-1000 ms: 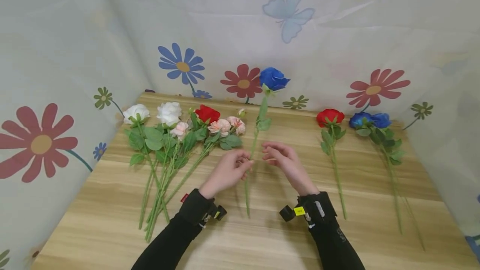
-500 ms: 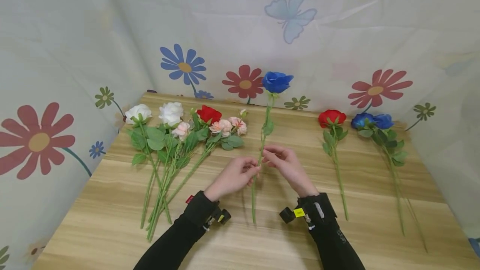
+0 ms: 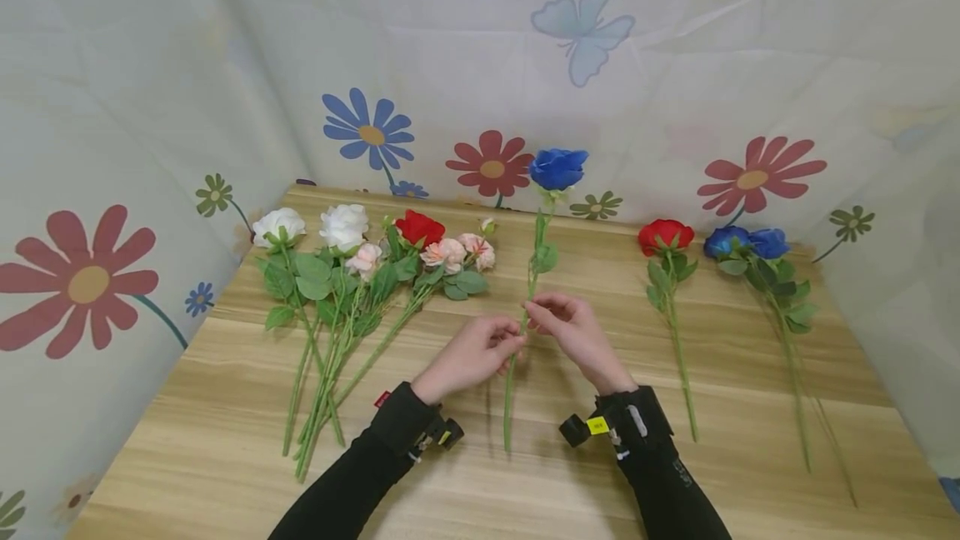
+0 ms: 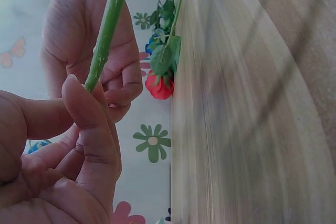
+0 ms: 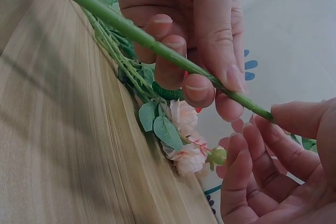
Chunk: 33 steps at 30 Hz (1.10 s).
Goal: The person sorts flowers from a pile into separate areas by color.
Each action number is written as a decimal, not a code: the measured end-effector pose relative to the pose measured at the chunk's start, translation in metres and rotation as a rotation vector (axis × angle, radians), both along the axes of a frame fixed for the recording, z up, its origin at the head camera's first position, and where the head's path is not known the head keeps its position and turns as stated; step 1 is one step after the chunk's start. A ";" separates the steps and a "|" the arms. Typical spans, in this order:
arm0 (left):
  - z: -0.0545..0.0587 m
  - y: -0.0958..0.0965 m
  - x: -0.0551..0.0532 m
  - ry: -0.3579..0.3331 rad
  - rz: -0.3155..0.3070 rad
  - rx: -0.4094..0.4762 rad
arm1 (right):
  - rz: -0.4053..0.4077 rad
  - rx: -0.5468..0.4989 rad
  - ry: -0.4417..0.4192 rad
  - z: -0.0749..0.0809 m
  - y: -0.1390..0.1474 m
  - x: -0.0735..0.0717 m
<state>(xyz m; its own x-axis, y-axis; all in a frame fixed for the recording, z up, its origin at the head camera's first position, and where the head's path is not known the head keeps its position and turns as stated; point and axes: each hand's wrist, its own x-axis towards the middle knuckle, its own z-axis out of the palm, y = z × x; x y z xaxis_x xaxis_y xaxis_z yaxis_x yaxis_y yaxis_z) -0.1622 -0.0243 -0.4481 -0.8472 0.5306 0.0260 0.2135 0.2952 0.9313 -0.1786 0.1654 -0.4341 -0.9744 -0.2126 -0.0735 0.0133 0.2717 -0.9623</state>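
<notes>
Over the wooden table (image 3: 487, 494), left grip (image 3: 471, 352) and right grip (image 3: 579, 333) pinch a full-bloomed blue rose (image 3: 558, 170) by its slender green stem.

The left hand (image 3: 472, 350) has moved the blue rose (image 3: 558, 169) closer to the right hand (image 3: 573, 333). Before, the right hand had a gap beside it; now it pinches the stem (image 5: 113, 21). The blue rose has dipped a little too, nearer the right hand.
</notes>
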 end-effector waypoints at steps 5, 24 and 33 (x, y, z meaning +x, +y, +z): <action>0.000 0.001 0.000 0.003 -0.013 -0.009 | 0.001 -0.012 -0.003 -0.001 0.001 0.000; 0.002 -0.002 0.003 0.024 0.017 -0.055 | -0.020 -0.085 -0.006 -0.001 0.004 -0.001; 0.005 -0.009 -0.003 0.119 0.147 -0.157 | -0.047 -0.106 0.010 -0.003 0.011 -0.004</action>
<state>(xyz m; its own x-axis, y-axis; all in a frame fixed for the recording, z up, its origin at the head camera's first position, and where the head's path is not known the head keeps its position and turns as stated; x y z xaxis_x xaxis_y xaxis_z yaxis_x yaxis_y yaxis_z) -0.1647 -0.0336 -0.4431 -0.9117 0.4069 0.0572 0.2627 0.4702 0.8426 -0.1829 0.1763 -0.4366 -0.9840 -0.1727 -0.0430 0.0137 0.1672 -0.9858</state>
